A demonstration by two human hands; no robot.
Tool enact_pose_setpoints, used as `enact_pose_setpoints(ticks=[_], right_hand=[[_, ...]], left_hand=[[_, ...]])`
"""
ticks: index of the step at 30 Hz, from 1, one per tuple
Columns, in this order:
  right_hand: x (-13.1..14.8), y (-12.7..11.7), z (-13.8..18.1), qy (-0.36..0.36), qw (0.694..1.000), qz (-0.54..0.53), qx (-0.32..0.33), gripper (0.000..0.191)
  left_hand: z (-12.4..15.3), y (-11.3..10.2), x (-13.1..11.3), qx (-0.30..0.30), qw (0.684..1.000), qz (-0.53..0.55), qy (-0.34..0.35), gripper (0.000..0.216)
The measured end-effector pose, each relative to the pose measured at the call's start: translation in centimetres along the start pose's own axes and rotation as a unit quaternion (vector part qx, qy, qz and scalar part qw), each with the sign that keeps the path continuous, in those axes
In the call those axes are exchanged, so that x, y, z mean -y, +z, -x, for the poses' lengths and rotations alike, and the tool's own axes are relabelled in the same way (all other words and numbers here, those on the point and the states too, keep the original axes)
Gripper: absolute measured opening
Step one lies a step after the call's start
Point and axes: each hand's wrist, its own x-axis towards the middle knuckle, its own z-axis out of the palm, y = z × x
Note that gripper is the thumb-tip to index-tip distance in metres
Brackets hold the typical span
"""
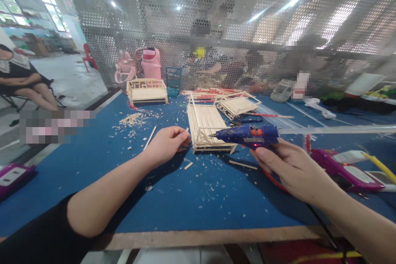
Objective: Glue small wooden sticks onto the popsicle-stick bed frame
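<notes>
My right hand (291, 165) grips a blue hot glue gun (247, 135), its nozzle pointing left at the near corner of a small bed frame (206, 126) built of pale wooden sticks. A long clear glue stick (337, 130) runs out of the gun's back to the right. My left hand (168, 143) rests on the blue table (173, 198), fingers pinched on a short wooden stick (186, 130) right beside the frame's left side. A loose stick (150, 137) lies just left of that hand.
Two more stick frames stand farther back (147, 90) (236, 105). Wood chips (133, 120) litter the mat. Magenta cutters (346, 169) lie at right, another magenta tool (12, 175) at left. Pink bottles (151, 62), a teal basket (173, 80) and a perforated screen (262, 29) back the table; people sit beyond.
</notes>
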Motion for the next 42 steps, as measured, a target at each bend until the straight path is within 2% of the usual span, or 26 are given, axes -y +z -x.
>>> enact_pose_setpoints(ticks=[4,7,9,11,14,17,20,23,26,29,30,31,33,35,36,39,42], right_hand=[[-1.1,-0.5,1.4,-0.053,0.997,0.046,-0.041,0.036],[-2.2,-1.8,1.7,-0.078,0.983,0.106,-0.131,0.036],[-3.0,-3.0,0.2,-0.069,0.967,0.153,-0.189,0.037],[-4.0,-4.2,-2.7,-0.059,0.952,0.179,-0.242,0.038],[-5.8,-5.3,-8.4,-0.043,0.953,0.204,-0.220,0.037],[-7.7,-5.2,-13.4,-0.008,0.959,0.250,-0.132,0.039],[-9.3,-3.4,-16.1,0.043,0.962,0.257,-0.079,0.042],[-10.0,-1.1,-16.9,0.054,0.968,0.238,-0.052,0.033],[-8.6,0.1,-16.1,0.063,0.970,0.223,-0.069,0.028],[-4.9,0.3,-13.3,0.057,0.967,0.192,-0.158,0.032],[-3.2,0.3,-11.8,0.024,0.970,0.126,-0.208,0.029],[-1.5,0.5,-10.2,-0.009,0.976,0.052,-0.212,0.026],[1.6,1.1,-6.9,-0.040,0.991,-0.074,-0.103,0.023],[3.7,2.2,-4.1,-0.015,0.984,-0.180,-0.005,0.020],[4.2,2.8,-3.1,0.004,0.972,-0.232,0.024,0.020],[4.4,4.3,-1.8,0.055,0.941,-0.330,0.055,0.017],[3.8,4.8,-1.8,0.078,0.928,-0.362,0.053,0.014]], left_hand=[[-0.1,-0.1,0.1,-0.016,1.000,0.004,0.019,0.017],[-0.2,-0.4,0.2,-0.036,0.998,-0.002,0.042,0.022],[-0.3,-0.5,0.1,-0.049,0.996,-0.008,0.069,0.029],[-0.2,-0.6,-0.1,-0.071,0.992,-0.001,0.100,0.032],[0.4,-0.7,-0.6,-0.106,0.982,0.013,0.153,0.034],[1.2,-0.6,-0.9,-0.110,0.973,0.000,0.203,0.032],[2.1,-0.3,-1.0,-0.084,0.967,-0.044,0.237,0.031],[2.8,0.0,-1.1,-0.068,0.959,-0.101,0.258,0.031],[3.0,0.2,-1.2,-0.052,0.956,-0.124,0.260,0.027],[3.1,0.6,-1.2,-0.009,0.967,-0.095,0.235,0.027],[3.1,0.8,-1.2,0.008,0.971,-0.081,0.224,0.027],[3.1,1.0,-1.1,0.023,0.974,-0.067,0.214,0.027],[3.2,1.5,-0.9,0.048,0.977,-0.042,0.205,0.027],[3.4,1.9,-0.7,0.074,0.975,-0.034,0.208,0.028],[3.6,2.1,-0.7,0.087,0.973,-0.038,0.212,0.028],[4.0,2.4,-0.7,0.116,0.967,-0.060,0.218,0.028],[4.1,2.4,-0.8,0.120,0.967,-0.075,0.212,0.027]])
